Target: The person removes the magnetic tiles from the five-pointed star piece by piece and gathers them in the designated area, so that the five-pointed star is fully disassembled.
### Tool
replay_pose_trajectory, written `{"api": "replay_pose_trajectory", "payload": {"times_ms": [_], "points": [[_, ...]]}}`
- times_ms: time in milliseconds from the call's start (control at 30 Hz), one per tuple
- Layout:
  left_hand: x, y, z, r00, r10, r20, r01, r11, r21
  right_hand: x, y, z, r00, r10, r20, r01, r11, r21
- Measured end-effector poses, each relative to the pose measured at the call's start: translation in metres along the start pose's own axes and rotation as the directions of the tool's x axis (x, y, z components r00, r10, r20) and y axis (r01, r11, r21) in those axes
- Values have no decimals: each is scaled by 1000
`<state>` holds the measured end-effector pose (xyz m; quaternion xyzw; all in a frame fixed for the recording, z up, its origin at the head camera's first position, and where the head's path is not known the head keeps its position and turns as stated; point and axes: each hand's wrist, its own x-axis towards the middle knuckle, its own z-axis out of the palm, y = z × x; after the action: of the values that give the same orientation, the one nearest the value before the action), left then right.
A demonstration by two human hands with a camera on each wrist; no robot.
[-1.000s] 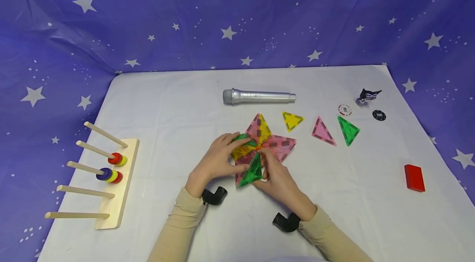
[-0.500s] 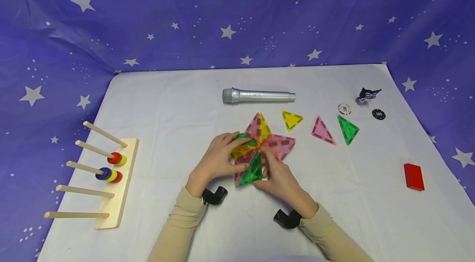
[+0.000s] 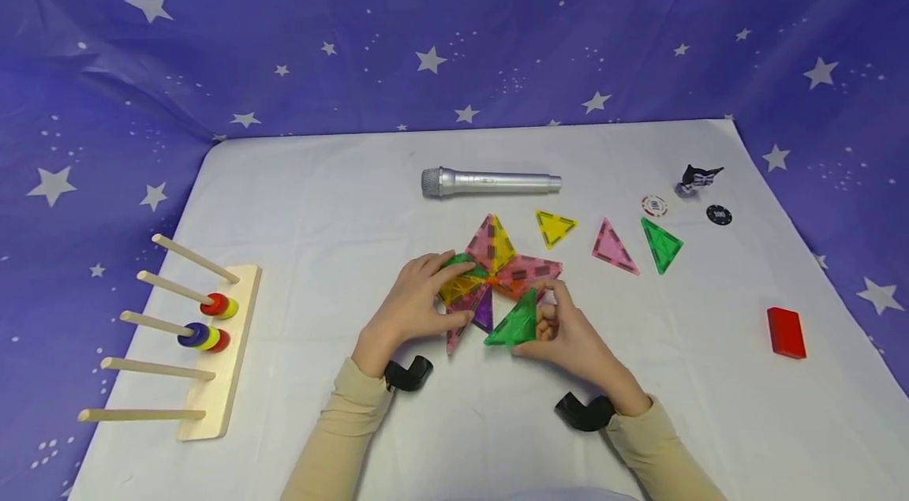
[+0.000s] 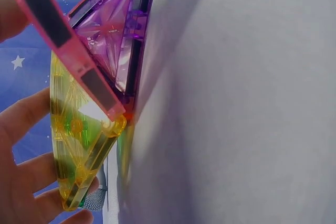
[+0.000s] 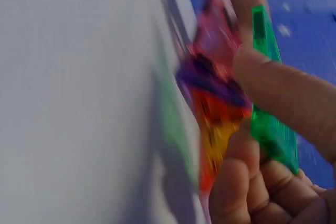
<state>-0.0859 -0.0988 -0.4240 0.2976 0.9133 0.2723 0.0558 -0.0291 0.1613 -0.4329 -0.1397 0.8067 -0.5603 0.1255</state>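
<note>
Right-hand grip (image 3: 571,339) pinches a translucent green plastic triangle (image 3: 518,321) at the near right of a multicoloured, star-shaped plastic structure (image 3: 511,271); left-hand grip (image 3: 415,308) holds that structure's left side.

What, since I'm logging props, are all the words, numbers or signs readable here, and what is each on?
"100": on the black chip.
Probably "100": on the red-edged white chip; turned and small, so not certain.
Microphone: a small marking on its body, too small to read.
Green triangular tile in the right hand: no lettering that I can make out.
</note>
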Motion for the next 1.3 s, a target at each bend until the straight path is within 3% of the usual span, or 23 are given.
{"api": "replay_pose_trajectory", "payload": {"times_ms": [133, 233, 433, 533, 600, 700, 900, 1033, 1133, 1200, 1300], "points": [[1, -1, 1, 1000, -3, 12, 3, 1000, 2, -14, 9, -30, 995, 59, -85, -48, 991, 128], [1, -2, 2, 1000, -2, 12, 2, 1000, -1, -26, 17, -56, 977, 91, -195, -59, 984, 167], [1, -2, 2, 1000, -2, 0, 2, 1000, -18, -50, 35, -101, 894, 229, -386, -126, 953, 275], [1, -2, 2, 1000, 1, -1, -1, 1000, -20, -62, 44, -118, 850, 309, -427, -210, 942, 262], [1, -2, 3, 1000, 4, -2, -5, 1000, -21, -68, 50, -127, 833, 354, -426, -264, 929, 257], [1, -3, 4, 1000, 8, -3, -8, 1000, -20, -76, 57, -141, 834, 395, -386, -301, 911, 281], [1, -4, 4, 1000, 3, 0, -3, 1000, -24, -81, 68, -163, 877, 395, -274, -295, 892, 343], [1, -4, 3, 1000, 3, 6, -2, 1000, -22, -81, 65, -173, 897, 387, -211, -324, 904, 280], [1, -4, 3, 1000, 3, 11, -3, 1000, -18, -81, 58, -178, 879, 420, -223, -403, 907, 120], [1, -4, 3, 1000, 1, 14, -1, 1000, -14, -80, 54, -181, 849, 466, -249, -480, 877, 4], [1, -3, 3, 1000, 1, 15, 0, 1000, -15, -79, 50, -183, 805, 526, -274, -574, 807, -138]]}}
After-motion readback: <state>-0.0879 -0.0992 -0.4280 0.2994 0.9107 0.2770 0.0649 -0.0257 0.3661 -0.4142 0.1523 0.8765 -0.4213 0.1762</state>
